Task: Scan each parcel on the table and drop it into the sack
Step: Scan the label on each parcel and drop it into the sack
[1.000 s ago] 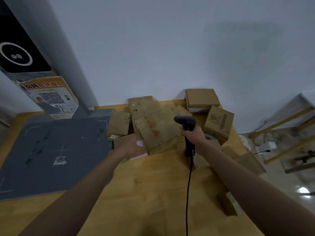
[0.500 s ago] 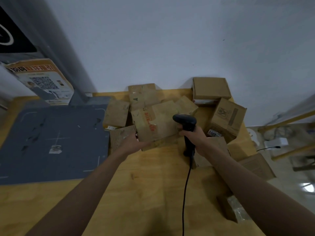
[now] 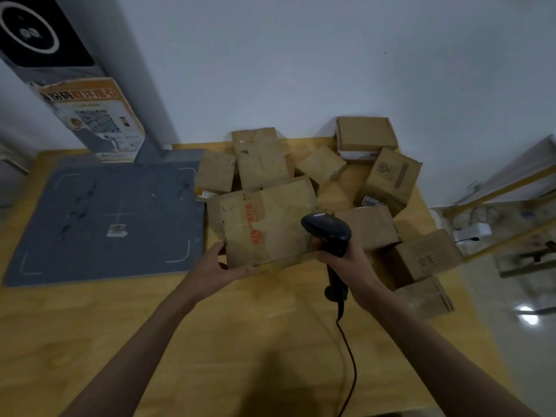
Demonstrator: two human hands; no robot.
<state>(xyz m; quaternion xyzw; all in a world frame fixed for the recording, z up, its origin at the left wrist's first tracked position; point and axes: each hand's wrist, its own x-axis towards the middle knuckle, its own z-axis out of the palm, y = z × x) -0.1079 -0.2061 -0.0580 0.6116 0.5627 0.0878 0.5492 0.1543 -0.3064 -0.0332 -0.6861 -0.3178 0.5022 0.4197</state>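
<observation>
1. The left hand (image 3: 215, 267) grips the near left corner of a flat parcel (image 3: 267, 222), thumb on top and fingers curled under the near edge.
2. The parcel is tilted, its near edge raised toward the camera. Its top face bears red print and clear tape. Whether its far edge rests on the boxes behind cannot be told.
3. The right hand (image 3: 350, 261) is wrapped round the grip of a black scanner (image 3: 328, 233). The scanner head sits over the parcel's near right corner; whether it touches the cardboard cannot be told.
4. The right fingertips (image 3: 319, 253) lie against the parcel's right near edge.
5. A dark cable (image 3: 350, 365) runs from the scanner's base down toward the bottom of the view, across the table (image 3: 240, 341).
6. A pile of boxes (image 3: 365, 136) lies behind and to the right of the parcel, against the wall. One box with a barcode label (image 3: 391, 179) stands tilted at the right. Two more boxes (image 3: 427, 257) lie at the table's right edge.
7. A grey mat (image 3: 105, 218) with white corner marks lies on the left of the table, just beside the pile.
8. A grey post (image 3: 99, 94) rises from behind the mat and carries a notice with a QR code (image 3: 96, 120).
9. No sack can be made out.
</observation>
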